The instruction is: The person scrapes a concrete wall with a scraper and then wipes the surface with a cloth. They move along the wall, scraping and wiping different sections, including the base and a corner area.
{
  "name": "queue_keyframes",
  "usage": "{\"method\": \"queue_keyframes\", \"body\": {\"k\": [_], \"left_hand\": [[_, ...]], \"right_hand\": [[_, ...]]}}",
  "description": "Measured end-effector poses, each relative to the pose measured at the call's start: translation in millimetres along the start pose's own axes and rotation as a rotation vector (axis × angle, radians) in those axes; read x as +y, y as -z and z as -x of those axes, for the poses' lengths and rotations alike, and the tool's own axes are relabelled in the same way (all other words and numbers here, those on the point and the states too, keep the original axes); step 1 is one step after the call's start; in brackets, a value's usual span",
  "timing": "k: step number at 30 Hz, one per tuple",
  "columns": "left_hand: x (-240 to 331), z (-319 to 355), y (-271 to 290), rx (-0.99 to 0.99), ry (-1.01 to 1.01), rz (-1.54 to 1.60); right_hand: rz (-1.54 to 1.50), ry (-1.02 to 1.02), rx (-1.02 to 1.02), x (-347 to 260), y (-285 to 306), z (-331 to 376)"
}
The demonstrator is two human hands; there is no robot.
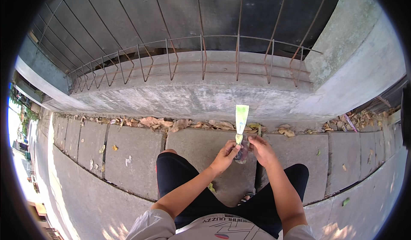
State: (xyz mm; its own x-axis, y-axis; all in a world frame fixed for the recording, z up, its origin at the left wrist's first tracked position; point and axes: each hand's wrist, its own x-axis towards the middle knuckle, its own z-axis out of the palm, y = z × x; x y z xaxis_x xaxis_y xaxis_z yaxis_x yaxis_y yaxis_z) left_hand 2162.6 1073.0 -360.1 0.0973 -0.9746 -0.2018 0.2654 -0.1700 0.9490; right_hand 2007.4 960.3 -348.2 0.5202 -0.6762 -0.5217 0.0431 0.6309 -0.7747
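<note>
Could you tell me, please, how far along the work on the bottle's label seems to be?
Done: a long pale green label strip already stands peeled free above the clear plastic bottle. In hand: the left hand pinches the strip's base at the bottle top, while the right hand steadies the bottle from the other side. Left: the strip's lower end still looks attached, so it probably remains to be pulled fully off.

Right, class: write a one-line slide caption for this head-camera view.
Seated on paving slabs, left hand and right hand hold a pale green wrapper upright over a small bottle.
</note>
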Motion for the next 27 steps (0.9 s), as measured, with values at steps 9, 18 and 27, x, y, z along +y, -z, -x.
{"method": "queue_keyframes", "body": {"k": [9,18,27], "left_hand": [[5,13,24,0.212,-0.077,-0.025],[-3,34,49,0.235,-0.124,-0.073],[-21,37,43,0.123,-0.037,-0.030]], "right_hand": [[0.776,0.927,0.570,-68,-25,42],[1.525,1.278,0.955,-169,18,26],[1.534,1.339,0.820,-154,1,-1]]}}
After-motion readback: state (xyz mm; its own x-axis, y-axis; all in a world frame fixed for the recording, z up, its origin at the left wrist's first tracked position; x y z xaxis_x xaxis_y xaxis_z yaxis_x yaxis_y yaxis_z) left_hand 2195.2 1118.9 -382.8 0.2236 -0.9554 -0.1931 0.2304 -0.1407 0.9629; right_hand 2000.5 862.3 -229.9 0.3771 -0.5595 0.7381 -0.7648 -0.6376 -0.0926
